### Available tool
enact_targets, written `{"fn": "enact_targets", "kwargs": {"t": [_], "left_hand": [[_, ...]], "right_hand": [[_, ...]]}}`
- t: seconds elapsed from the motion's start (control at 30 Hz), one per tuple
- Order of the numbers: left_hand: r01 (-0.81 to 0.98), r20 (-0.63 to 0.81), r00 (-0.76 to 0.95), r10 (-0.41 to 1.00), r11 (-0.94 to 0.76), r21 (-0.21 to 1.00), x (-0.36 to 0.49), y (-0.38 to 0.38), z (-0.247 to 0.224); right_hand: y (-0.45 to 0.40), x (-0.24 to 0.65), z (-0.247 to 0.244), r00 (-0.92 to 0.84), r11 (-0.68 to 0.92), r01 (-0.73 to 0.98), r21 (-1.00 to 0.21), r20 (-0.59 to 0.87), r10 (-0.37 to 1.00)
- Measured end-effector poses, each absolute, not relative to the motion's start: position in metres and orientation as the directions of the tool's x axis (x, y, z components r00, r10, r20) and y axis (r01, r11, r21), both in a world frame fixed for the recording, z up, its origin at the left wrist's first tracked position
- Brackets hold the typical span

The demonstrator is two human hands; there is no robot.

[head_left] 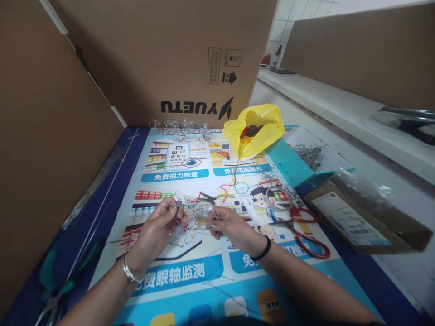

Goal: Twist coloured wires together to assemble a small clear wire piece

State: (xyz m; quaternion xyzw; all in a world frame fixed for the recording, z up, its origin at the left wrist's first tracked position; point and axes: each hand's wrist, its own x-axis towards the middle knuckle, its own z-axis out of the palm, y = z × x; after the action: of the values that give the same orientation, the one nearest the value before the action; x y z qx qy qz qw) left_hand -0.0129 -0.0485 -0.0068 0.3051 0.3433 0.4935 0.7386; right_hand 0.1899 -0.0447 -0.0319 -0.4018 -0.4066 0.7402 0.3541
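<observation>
Between my two hands is a loose tangle of thin silvery wire (pixel 199 215) with bits of coloured thread on it. My left hand (pixel 163 219) pinches its left side, thumb against forefinger. On the other side, my right hand (pixel 227 222) is closed on the wire with curled fingers. Just beyond them lie small dark-bladed scissors (pixel 208 197), partly behind the wire. Red and green thread (pixel 242 187) trails over the printed sheet toward a yellow bag (pixel 234 129). Right of my right hand are red-handled scissors (pixel 312 240) and a roll of clear tape (pixel 278 198).
Cardboard panels (pixel 136 59) wall off the back and left. Wire scraps (pixel 183 129) line the back edge, and more wire (pixel 307 156) lies in a teal box. A cardboard box (pixel 353 222) stands right. Green-handled cutters (pixel 61 280) lie front left.
</observation>
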Motion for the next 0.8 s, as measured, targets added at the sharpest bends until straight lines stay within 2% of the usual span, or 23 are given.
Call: {"fn": "enact_targets", "kwargs": {"t": [0.13, 0.4, 0.8], "left_hand": [[-0.545, -0.205, 0.271, 0.941, 0.325, 0.773, -0.012, -0.049, -0.006], [-0.530, -0.196, 0.295, 0.935, 0.331, 0.781, -0.010, -0.050, -0.006], [-0.640, -0.156, 0.242, 0.958, 0.278, 0.716, -0.010, -0.048, -0.009]], "right_hand": [[-0.051, 0.184, -0.032, -0.386, -0.460, -0.278, -0.843, -0.341, 0.857], [-0.052, 0.182, -0.027, -0.335, -0.440, -0.454, -0.775, -0.309, 0.890], [-0.053, 0.179, -0.028, -0.318, -0.418, -0.380, -0.825, -0.308, 0.897]]}}
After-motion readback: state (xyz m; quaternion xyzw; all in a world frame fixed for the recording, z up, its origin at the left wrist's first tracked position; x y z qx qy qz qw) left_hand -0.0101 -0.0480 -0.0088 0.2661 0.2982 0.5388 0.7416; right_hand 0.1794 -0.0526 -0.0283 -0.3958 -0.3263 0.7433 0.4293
